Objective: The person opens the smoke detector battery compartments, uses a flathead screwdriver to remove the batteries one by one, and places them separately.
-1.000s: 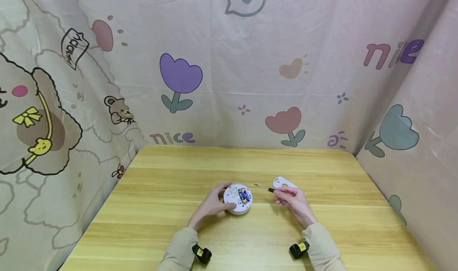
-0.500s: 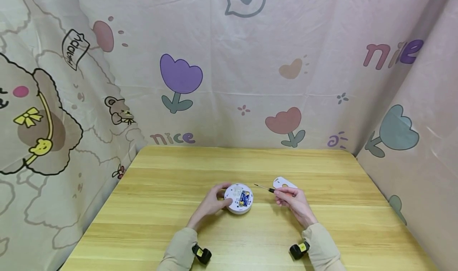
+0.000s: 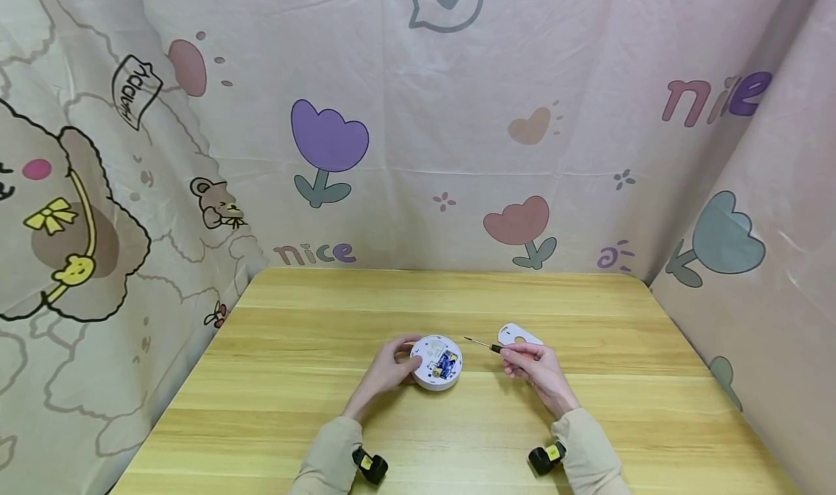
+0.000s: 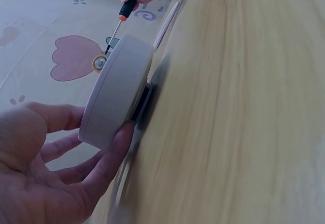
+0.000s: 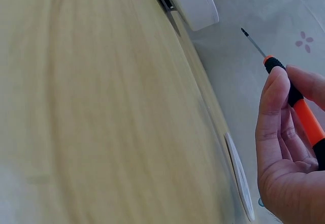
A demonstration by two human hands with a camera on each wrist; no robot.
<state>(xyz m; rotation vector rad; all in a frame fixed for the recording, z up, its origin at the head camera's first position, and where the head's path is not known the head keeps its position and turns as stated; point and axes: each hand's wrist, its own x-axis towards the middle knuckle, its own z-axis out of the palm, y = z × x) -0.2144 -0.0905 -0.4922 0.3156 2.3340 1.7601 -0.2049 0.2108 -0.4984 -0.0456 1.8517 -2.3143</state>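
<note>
My left hand (image 3: pixel 389 368) grips a round white battery device (image 3: pixel 427 371) by its left edge, thumb on the upper face. Blue-labelled batteries (image 3: pixel 447 365) show in an opening on that face. In the left wrist view a battery end (image 4: pixel 99 63) juts past the rim, and the fingers curl under the device. To the right, my right hand (image 3: pixel 538 371) pinches an orange and black screwdriver (image 5: pixel 307 120); its tip points left toward the device, apart from it in the head view. Behind that hand lies a white cover plate (image 3: pixel 516 332) with a round hole, partly hidden.
Everything is over a wood-grain table (image 3: pixel 294 321). A printed cloth (image 3: pixel 418 117) hangs behind it and at both sides. Black wrist cameras (image 3: pixel 371 467) sit on both sleeves near the front.
My left hand has turned the device slightly, so its batteries face a different way, and the left thumb sits closer to the rim. The right hand and screwdriver stay nearly still.
</note>
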